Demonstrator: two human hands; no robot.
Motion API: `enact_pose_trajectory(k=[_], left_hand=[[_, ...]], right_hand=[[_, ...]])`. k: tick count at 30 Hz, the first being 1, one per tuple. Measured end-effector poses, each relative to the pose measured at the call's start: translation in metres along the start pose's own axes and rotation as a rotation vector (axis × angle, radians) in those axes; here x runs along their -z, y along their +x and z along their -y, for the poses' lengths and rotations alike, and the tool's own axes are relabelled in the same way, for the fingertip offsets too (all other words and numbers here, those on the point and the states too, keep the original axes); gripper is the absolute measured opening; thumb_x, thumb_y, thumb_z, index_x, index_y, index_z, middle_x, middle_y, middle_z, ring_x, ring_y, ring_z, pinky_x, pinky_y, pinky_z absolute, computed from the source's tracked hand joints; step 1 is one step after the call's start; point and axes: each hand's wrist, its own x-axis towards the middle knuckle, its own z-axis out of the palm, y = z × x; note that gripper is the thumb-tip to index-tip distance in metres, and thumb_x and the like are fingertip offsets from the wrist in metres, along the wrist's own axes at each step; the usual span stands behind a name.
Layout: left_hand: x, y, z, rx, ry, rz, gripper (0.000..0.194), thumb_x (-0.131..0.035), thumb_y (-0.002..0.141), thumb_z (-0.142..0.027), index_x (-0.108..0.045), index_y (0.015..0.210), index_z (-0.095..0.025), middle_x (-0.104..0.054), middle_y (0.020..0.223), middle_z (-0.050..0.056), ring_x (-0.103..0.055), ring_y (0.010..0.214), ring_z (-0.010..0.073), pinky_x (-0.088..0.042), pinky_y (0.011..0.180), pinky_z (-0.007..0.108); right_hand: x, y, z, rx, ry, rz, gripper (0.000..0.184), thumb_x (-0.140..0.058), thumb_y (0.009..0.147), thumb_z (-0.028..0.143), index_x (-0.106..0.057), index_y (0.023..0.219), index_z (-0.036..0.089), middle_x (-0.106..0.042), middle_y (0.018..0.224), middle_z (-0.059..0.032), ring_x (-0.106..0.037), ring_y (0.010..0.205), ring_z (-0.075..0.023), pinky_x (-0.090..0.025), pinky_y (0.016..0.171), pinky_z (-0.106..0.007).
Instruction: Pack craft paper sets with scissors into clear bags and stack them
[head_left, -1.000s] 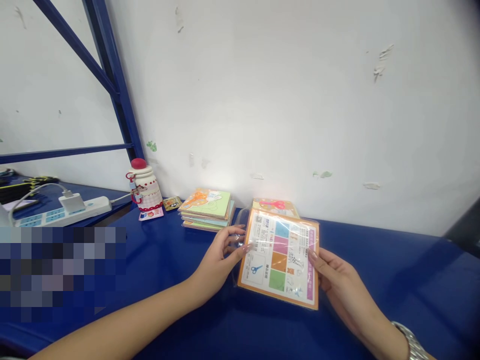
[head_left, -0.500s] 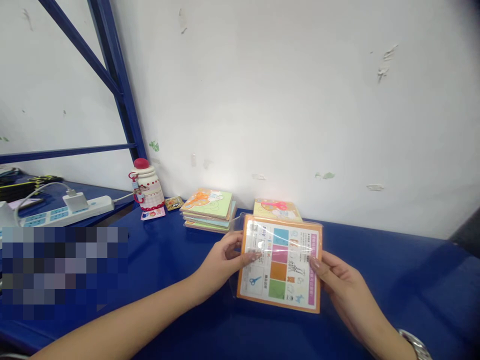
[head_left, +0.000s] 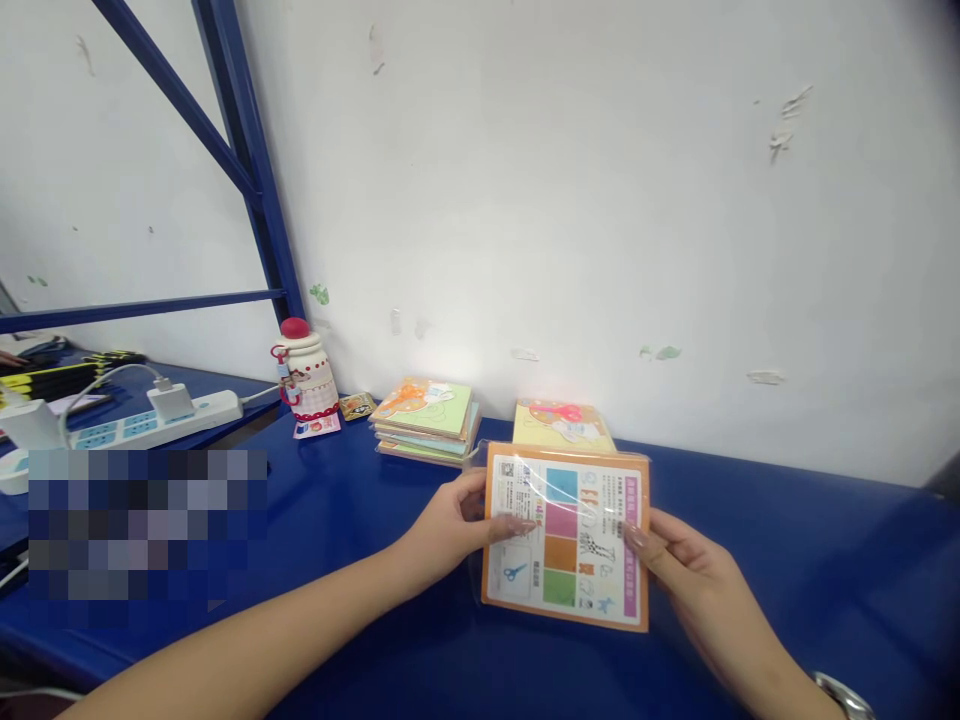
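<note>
The left hand and right hand, fingers half-curled, gripped opposite edges of an orange-bordered plastic-wrapped craft packet, held over the blue bench, near a yellow craft packet at the far wall.

Two hands, one wrapped craft pack
</note>
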Motion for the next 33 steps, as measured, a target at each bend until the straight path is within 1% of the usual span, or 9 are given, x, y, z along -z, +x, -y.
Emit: enact_pose_trajectory(k=[4, 7, 11, 16, 19, 23, 27, 30, 33], left_hand=[[0.002, 0.0, 0.001, -0.028, 0.023, -0.05, 0.043, -0.08, 0.063, -0.026, -0.067, 0.102, -0.018, -0.067, 0.111, 0.01, -0.061, 0.104, 0.0303, -0.05, 0.09, 0.044], [0.004, 0.0, 0.001, -0.036, 0.04, -0.059, 0.036, -0.082, 0.06, -0.026, -0.071, 0.093, -0.018, -0.069, 0.104, 0.009, -0.061, 0.104, 0.0311, -0.051, 0.089, 0.044], [0.005, -0.001, -0.002, -0.037, 0.034, -0.087, 0.029, -0.082, 0.059, -0.028, -0.074, 0.085, -0.019, -0.067, 0.111, 0.008, -0.058, 0.108, 0.0313, -0.051, 0.09, 0.042], [0.002, -0.002, -0.003, -0.003, -0.072, -0.102, 0.03, -0.077, 0.067, -0.031, -0.073, 0.093, -0.018, -0.063, 0.12, 0.008, -0.06, 0.107, 0.0295, -0.049, 0.09, 0.04], [0.002, -0.002, -0.002, 0.014, -0.153, -0.101, 0.031, -0.072, 0.074, -0.033, -0.07, 0.1, -0.016, -0.068, 0.112, 0.01, -0.063, 0.102, 0.0279, -0.047, 0.092, 0.041], [0.007, 0.001, -0.002, 0.04, -0.234, -0.1, 0.032, -0.068, 0.078, -0.034, -0.069, 0.1, -0.01, -0.071, 0.101, 0.014, -0.065, 0.098, 0.0293, -0.046, 0.093, 0.044], [0.011, 0.005, -0.003, 0.034, -0.284, -0.133, 0.031, -0.067, 0.078, -0.033, -0.068, 0.102, -0.012, -0.07, 0.107, 0.013, -0.063, 0.102, 0.0282, -0.045, 0.095, 0.042], [0.013, 0.006, -0.004, 0.018, -0.282, -0.16, 0.03, -0.067, 0.079, -0.034, -0.068, 0.102, -0.015, -0.069, 0.11, 0.012, -0.062, 0.105, 0.0273, -0.046, 0.095, 0.041], [0.015, 0.007, -0.005, 0.002, -0.227, -0.196, 0.032, -0.07, 0.076, -0.036, -0.069, 0.1, -0.014, -0.071, 0.104, 0.011, -0.064, 0.1, 0.028, -0.047, 0.092, 0.042]], right_hand=[[-0.001, -0.001, 0.002, -0.018, -0.019, 0.026, 0.031, -0.063, 0.081, 0.042, -0.067, 0.107, 0.025, -0.071, 0.107, -0.0056, -0.067, 0.094, -0.0279, -0.055, 0.082, -0.04], [-0.002, 0.0, 0.004, -0.009, -0.044, 0.026, 0.03, -0.065, 0.08, 0.041, -0.069, 0.105, 0.026, -0.072, 0.105, -0.0044, -0.067, 0.094, -0.0278, -0.055, 0.083, -0.039], [0.0, 0.003, 0.005, 0.023, -0.081, 0.019, 0.03, -0.068, 0.078, 0.041, -0.07, 0.103, 0.026, -0.071, 0.109, -0.0036, -0.065, 0.097, -0.028, -0.055, 0.085, -0.04], [0.003, 0.006, 0.007, 0.009, -0.124, 0.043, 0.029, -0.07, 0.076, 0.039, -0.071, 0.103, 0.028, -0.071, 0.109, -0.0013, -0.065, 0.1, -0.0266, -0.054, 0.088, -0.036], [0.002, 0.006, 0.008, 0.005, -0.153, 0.036, 0.029, -0.07, 0.075, 0.043, -0.073, 0.099, 0.027, -0.072, 0.106, -0.0029, -0.065, 0.099, -0.0284, -0.054, 0.087, -0.038], [0.007, 0.01, 0.008, 0.005, -0.149, 0.008, 0.035, -0.069, 0.073, 0.05, -0.074, 0.095, 0.023, -0.074, 0.098, -0.0074, -0.069, 0.089, -0.0305, -0.055, 0.084, -0.044], [0.023, 0.017, 0.016, 0.069, -0.143, -0.096, 0.035, -0.069, 0.072, 0.051, -0.073, 0.089, 0.02, -0.075, 0.09, -0.0105, -0.071, 0.081, -0.0324, -0.054, 0.083, -0.05], [0.039, 0.022, 0.029, 0.156, -0.179, -0.221, 0.031, -0.069, 0.072, 0.049, -0.072, 0.085, 0.021, -0.076, 0.086, -0.0087, -0.071, 0.08, -0.0315, -0.052, 0.087, -0.048], [0.052, 0.022, 0.044, 0.212, -0.264, -0.311, 0.03, -0.068, 0.074, 0.049, -0.07, 0.085, 0.021, -0.076, 0.08, -0.0077, -0.071, 0.08, -0.0313, -0.05, 0.089, -0.047]])
